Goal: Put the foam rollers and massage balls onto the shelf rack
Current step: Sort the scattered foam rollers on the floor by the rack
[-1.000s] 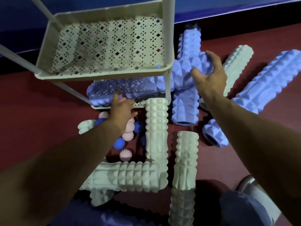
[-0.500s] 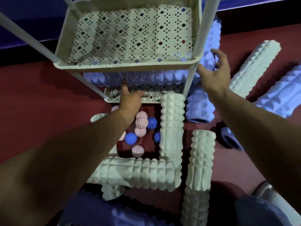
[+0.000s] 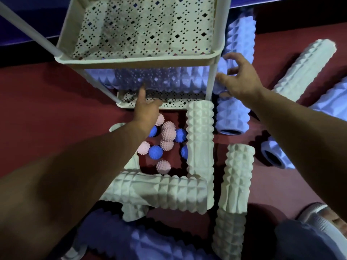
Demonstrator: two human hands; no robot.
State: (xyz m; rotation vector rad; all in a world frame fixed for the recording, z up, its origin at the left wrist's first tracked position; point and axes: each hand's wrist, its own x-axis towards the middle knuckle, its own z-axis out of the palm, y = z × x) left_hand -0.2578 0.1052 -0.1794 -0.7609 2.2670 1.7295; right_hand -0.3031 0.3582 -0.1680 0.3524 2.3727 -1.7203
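Blue foam roller (image 3: pixel 159 79) lies on the rack's lower shelf (image 3: pixel 169 104).

The blue roller (image 3: pixel 161 79) between the hands lies on the lower shelf (image 3: pixel 169 104), its upper side covered by the top tray (image 3: pixel 139 61) and seen only dimly through the perforations. Whether the left hand (image 3: pixel 145 107) touches it with its raised fingertip cannot be told. The right hand (image 3: pixel 238 77) covers that roller's end. Below the left forearm, a dark blue roller (image 3: pixel 131 239) is cut by the bottom edge. Right of the right hand, another blue roller (image 3: pixel 332 98) runs off the frame.
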